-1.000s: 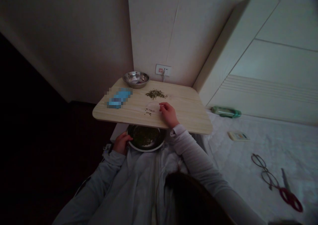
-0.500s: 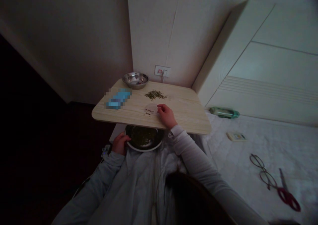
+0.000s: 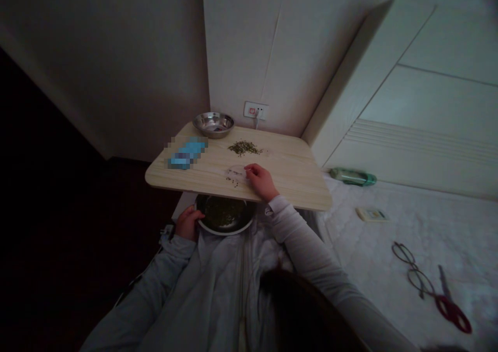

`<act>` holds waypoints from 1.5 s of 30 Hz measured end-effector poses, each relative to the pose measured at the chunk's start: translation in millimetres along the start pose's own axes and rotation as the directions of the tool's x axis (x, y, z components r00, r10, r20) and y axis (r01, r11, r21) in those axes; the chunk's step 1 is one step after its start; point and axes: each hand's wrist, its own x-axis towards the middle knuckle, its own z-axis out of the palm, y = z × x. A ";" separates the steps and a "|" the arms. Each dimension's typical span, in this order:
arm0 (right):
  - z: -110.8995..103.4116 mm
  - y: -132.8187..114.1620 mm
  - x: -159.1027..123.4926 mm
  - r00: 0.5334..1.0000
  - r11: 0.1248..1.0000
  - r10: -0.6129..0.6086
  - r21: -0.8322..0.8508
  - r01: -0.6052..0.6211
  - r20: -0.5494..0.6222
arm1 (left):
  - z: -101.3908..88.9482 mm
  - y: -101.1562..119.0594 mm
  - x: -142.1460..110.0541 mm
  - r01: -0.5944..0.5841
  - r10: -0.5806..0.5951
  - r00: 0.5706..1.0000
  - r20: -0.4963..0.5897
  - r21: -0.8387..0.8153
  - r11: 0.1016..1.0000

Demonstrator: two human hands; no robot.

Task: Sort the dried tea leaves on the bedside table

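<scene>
Left hand [image 3: 187,224] holds a round black pan [image 3: 233,232] of small green bits [image 3: 223,213]; right hand [image 3: 263,181] pinches clear film [image 3: 235,172]; loose green pile [image 3: 244,147] lies outside.

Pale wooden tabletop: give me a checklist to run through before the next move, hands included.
1. Left hand at the rim of the round dark pan: ok.
2. Right hand at the thin clear sheet: ok.
3. Right hand's grip firm: cannot tell.
4. Large green grain heap apart from the small nearer scatter: ok.
5. Pan fully out from under the tabletop: not ok.
6. Shiny steel bowl upright: ok.
</scene>
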 end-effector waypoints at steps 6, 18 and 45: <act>-1.4 -3.2 -2.7 0.997 0.999 -0.004 0.052 0.000 0.072 | -3.7 -5.6 5.2 -0.016 0.016 1.000 0.001 -0.020 1.000; -13.0 3.7 -3.7 0.993 0.982 0.112 0.159 -0.105 -0.033 | -1.9 -8.2 4.8 0.050 -0.044 0.996 0.078 -0.067 0.996; -31.6 2.5 -23.2 0.980 0.995 0.098 0.003 -0.100 0.173 | -3.6 -12.5 10.7 0.075 -0.061 0.992 0.112 -0.123 0.990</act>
